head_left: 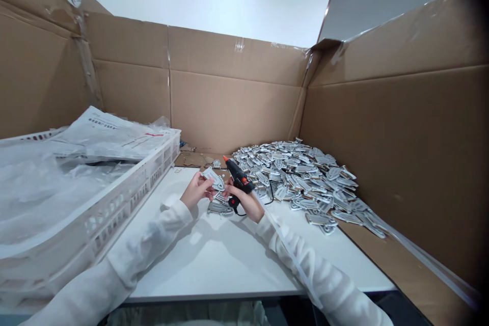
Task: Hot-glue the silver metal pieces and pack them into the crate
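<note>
My left hand (196, 190) pinches a flat grey-and-white piece (214, 179) with one rounded end, held up above the table. My right hand (247, 204) is closed around a black hot glue gun (240, 177), whose orange nozzle points up and to the left. Its fingertips come close to the rounded end of the piece; whether they touch it I cannot tell. A long translucent glue stick (284, 242) runs from the back of the gun along my right forearm. Beneath my hands, a few similar pieces (219, 208) lie on the white table (214, 260).
A large heap of similar pieces (294, 168) covers the back right. On the left stands a white plastic basket (126, 204) with plastic bags and a printed sheet (110, 132). Cardboard walls (237, 97) enclose the table. A black cord (272, 193) trails near the heap.
</note>
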Tool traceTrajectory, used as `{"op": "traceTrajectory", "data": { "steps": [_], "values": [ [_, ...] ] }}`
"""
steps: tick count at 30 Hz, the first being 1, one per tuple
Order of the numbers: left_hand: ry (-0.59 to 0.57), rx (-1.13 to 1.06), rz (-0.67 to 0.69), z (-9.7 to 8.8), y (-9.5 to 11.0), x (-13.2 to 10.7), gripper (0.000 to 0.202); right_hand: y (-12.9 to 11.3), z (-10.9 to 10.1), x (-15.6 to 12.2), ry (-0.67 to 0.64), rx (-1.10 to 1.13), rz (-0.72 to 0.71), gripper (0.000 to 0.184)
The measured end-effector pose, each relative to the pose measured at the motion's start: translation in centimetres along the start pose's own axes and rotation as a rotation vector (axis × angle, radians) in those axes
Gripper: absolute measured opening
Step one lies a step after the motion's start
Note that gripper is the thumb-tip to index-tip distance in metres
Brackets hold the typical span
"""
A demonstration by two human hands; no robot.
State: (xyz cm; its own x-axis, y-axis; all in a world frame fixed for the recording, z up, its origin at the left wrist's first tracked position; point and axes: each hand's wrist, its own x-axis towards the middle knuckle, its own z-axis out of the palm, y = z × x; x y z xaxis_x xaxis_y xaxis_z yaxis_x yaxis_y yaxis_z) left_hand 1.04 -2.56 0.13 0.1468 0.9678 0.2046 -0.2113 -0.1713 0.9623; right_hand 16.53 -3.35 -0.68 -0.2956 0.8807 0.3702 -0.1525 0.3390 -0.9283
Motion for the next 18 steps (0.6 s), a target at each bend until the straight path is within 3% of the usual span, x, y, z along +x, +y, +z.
{"op": "traceTrajectory", "data": {
  "steps": [5, 9, 12, 15, 18],
  "values": [
    [-0.029, 0.038, -0.006, 0.2, 0.0, -0.2, 0.037, -0.3, 0.3, 0.0, 0.053, 0.011, 0.082, 0.024],
    [-0.021, 0.210, -0.014, -0.5, 0.8, 0.3, 0.034, -0.7, -0.4, 0.4, 0.151, 0.071, 0.100, 0.026],
    [0.014, 0.482, 0.006, -2.7, 1.5, 1.5, 0.032, -0.8, -2.6, 1.5, 0.281, 0.014, 0.044, 0.024],
    [-0.018, 0.906, 0.004, -5.5, 1.7, 2.4, 0.021, -0.4, -5.5, 3.5, 0.515, -0.112, -0.016, 0.022],
    [-0.091, 1.275, -0.097, -7.2, 1.1, 2.4, 0.016, 0.8, -7.9, 6.2, 0.733, -0.198, 0.083, 0.016]
  ]
}}
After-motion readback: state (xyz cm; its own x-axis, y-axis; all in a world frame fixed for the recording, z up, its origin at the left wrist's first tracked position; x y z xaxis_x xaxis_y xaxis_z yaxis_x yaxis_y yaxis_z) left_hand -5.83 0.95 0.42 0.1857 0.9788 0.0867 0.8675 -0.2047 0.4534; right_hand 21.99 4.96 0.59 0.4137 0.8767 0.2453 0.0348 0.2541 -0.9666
